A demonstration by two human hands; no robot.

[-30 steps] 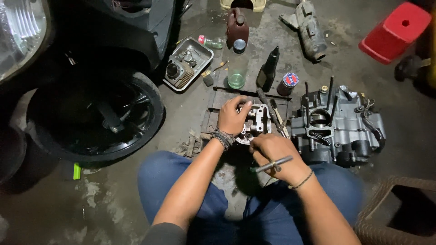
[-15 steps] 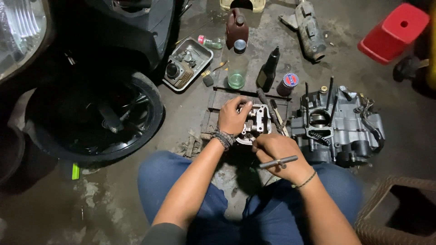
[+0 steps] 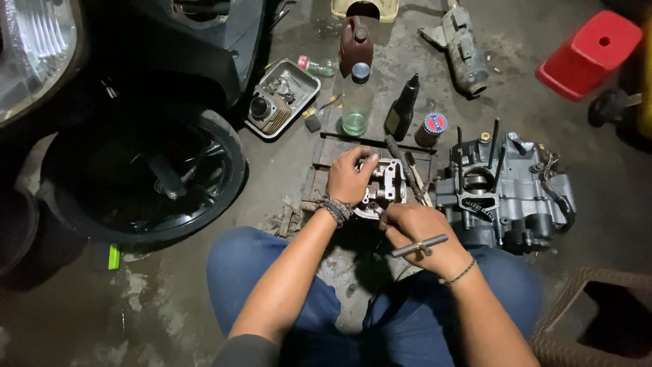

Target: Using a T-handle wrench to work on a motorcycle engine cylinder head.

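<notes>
the left hand (image 3: 348, 178) is gripping the cylinder head (image 3: 386, 185) on the wooden block (image 3: 324, 155), centre; the right hand (image 3: 421, 234) is closing round a t-handle tool (image 3: 420, 246). loose steadying is risking the tool slipping, gouging metal.

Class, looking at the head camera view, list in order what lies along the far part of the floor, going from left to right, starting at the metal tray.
Rectangular metal tray of parts → dark red-brown plastic jug → black pointed-nozzle bottle → small round tin with red-and-blue lid → grey metal cylinder casing → red plastic stool.
</notes>
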